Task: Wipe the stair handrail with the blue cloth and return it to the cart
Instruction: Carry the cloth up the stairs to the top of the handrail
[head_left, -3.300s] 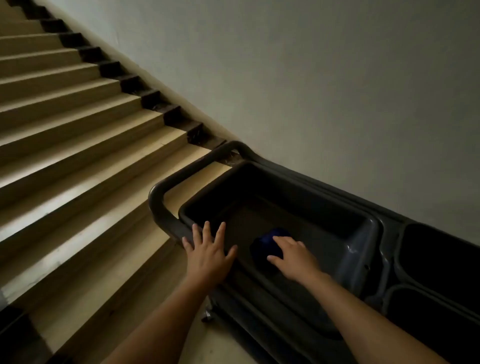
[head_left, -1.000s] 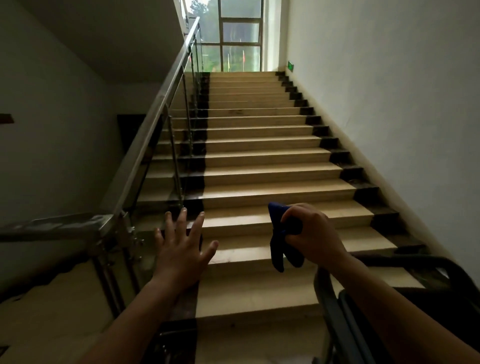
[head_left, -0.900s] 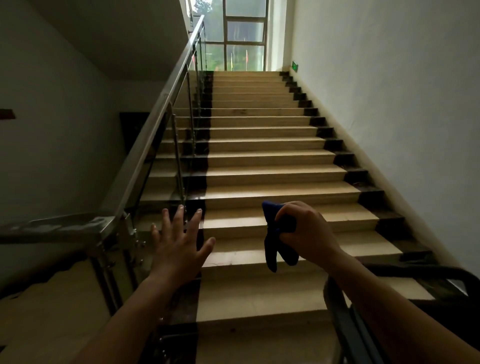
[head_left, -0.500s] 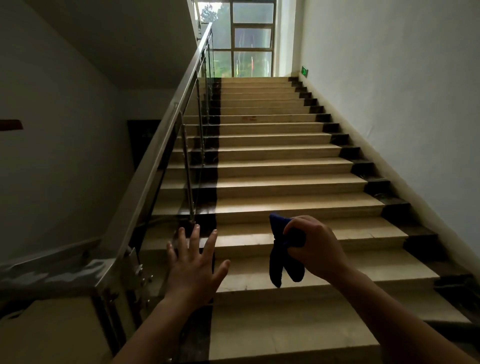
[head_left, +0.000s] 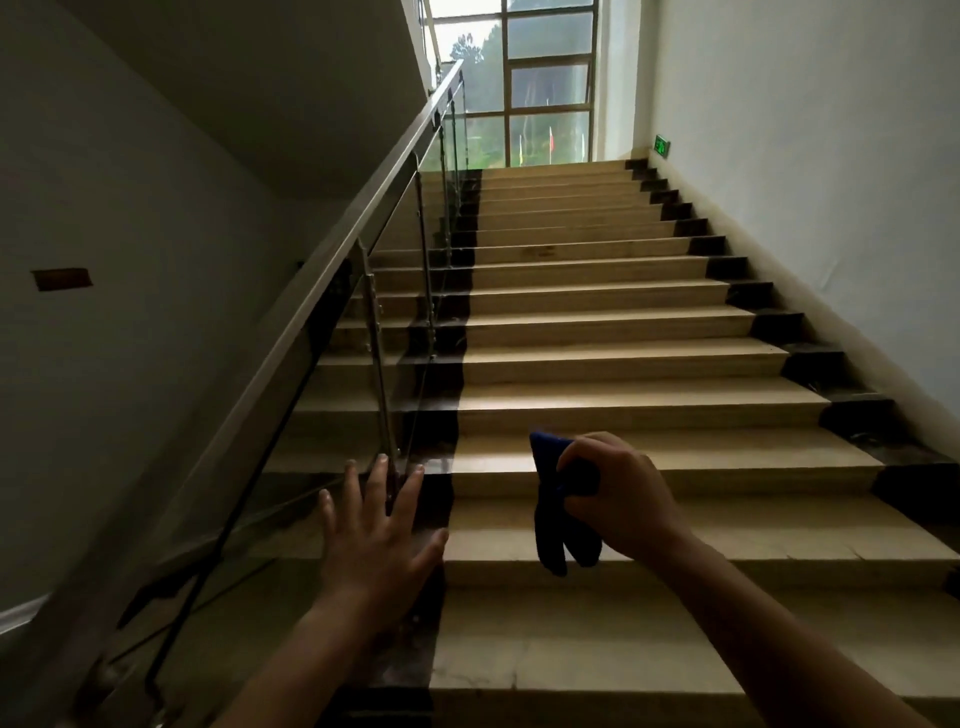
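Note:
The blue cloth (head_left: 562, 512) hangs bunched from my right hand (head_left: 621, 496), which is closed around it in front of the lower steps. My left hand (head_left: 376, 538) is held out flat with fingers spread, holding nothing, just right of the glass balustrade. The metal stair handrail (head_left: 332, 291) runs from the lower left up to the landing at the top, to the left of both hands and not touched by either. The cart is out of view.
Tan stairs (head_left: 597, 364) with dark edge strips rise ahead to a window (head_left: 524, 78). A glass panel with metal posts (head_left: 376, 358) stands under the rail. A white wall (head_left: 831, 208) bounds the right side, a grey wall the left.
I lifted the blue cloth out of the cart tray with my right hand and turned to the stairs. Over the last second the view moved closer to the steps and the cart dropped out of sight.

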